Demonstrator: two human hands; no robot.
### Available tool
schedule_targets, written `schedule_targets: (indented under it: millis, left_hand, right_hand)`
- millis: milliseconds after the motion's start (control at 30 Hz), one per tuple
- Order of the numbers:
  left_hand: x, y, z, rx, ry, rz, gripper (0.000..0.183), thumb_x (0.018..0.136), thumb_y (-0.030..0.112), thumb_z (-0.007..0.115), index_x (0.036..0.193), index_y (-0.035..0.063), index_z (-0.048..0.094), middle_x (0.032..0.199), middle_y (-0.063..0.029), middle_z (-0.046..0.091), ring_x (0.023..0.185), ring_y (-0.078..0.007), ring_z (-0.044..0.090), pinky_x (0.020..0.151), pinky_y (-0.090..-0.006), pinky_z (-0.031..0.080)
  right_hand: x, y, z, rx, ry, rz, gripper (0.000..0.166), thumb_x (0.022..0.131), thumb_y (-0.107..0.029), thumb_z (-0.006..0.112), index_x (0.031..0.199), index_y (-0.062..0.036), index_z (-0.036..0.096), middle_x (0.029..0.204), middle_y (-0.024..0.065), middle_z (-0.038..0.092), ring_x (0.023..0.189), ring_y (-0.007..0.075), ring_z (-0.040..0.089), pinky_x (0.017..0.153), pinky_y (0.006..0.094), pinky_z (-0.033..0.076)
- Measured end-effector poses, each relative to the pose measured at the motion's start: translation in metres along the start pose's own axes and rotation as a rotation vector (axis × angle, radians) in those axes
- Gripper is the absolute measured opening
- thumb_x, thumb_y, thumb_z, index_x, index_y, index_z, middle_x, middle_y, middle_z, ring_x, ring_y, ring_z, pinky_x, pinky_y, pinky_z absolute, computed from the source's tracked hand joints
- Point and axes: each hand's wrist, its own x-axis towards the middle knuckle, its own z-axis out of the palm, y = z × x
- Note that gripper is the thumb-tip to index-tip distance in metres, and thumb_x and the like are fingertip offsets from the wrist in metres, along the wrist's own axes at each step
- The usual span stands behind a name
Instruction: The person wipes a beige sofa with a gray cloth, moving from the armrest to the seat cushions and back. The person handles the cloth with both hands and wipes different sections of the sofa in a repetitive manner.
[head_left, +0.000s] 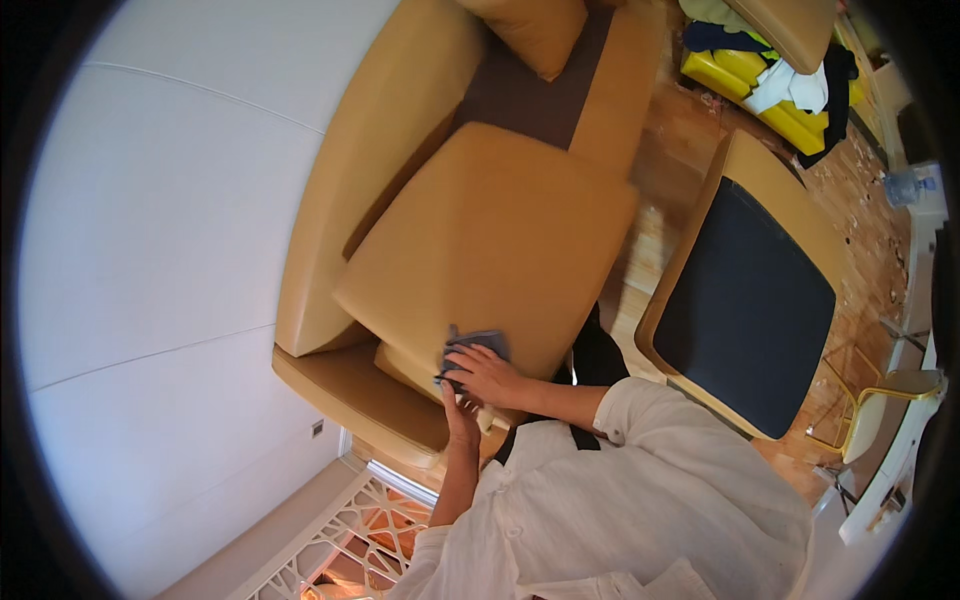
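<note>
A large tan seat cushion (517, 225) rests askew on the sofa in front of me. My right hand (487, 375) presses a dark grey cloth (480, 341) against the cushion's near face, fingers spread over it. Close below is my left hand (461, 420), at the cushion's near edge, its thumb up beside the cloth. Its fingers are partly hidden, so whether they grip the edge is unclear. The tan sofa backrest (367, 165) runs along the wall side, and the sofa armrest (360, 405) is left of my hands.
Right of me a second cushion (742, 315) shows its black underside. Beyond it, clothes lie on a yellow seat (795, 127). A loose pillow (532, 30) is at the sofa's far end. A gold-framed chair (862, 420) and a water bottle (904, 187) stand right. A lattice screen (337, 547) is lower left.
</note>
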Motion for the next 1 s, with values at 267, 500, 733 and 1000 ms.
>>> schedule_targets:
  millis: [267,500,733,1000]
  left_hand:
    - [0.000,0.002,0.079,1.066,0.308,0.785,0.084,0.094,0.048,0.069,0.153,-0.0028,0.037,0.154,-0.0325,0.035,0.144,-0.0460,0.034,0.118,-0.0570,0.027]
    - [0.030,0.013,0.088,1.668,0.054,1.112,0.082,0.097,0.058,0.055,0.156,0.0050,0.036,0.163,-0.0308,0.022,0.148,-0.0565,0.019,0.121,-0.0633,0.015]
    - [0.051,0.028,0.106,1.850,0.018,1.148,0.085,0.094,0.060,0.058,0.159,0.0116,0.033,0.166,-0.0288,0.017,0.150,-0.0537,0.015,0.121,-0.0650,0.012]
    - [0.060,0.014,0.098,1.785,0.047,1.097,0.086,0.090,0.058,0.062,0.160,0.0162,0.034,0.167,-0.0257,0.016,0.153,-0.0506,0.011,0.123,-0.0621,0.007]
  right_hand:
    - [-0.055,0.030,-0.024,-0.195,0.034,-0.036,0.039,0.095,-0.029,0.062,0.131,-0.0160,0.064,0.148,0.0106,0.050,0.143,0.0322,0.042,0.119,0.0490,0.030]
    - [-0.073,0.099,-0.047,-0.526,0.258,0.451,0.044,0.091,-0.031,0.066,0.132,-0.0146,0.062,0.150,0.0129,0.048,0.147,0.0389,0.035,0.116,0.0583,0.029]
    - [-0.075,0.145,-0.056,-0.406,0.548,0.678,0.039,0.091,-0.026,0.067,0.128,-0.0156,0.063,0.149,0.0113,0.048,0.145,0.0407,0.036,0.117,0.0593,0.028]
    - [-0.090,0.121,-0.057,-0.312,0.243,0.390,0.040,0.089,-0.031,0.070,0.126,-0.0163,0.064,0.152,0.0101,0.047,0.147,0.0386,0.035,0.119,0.0587,0.027]
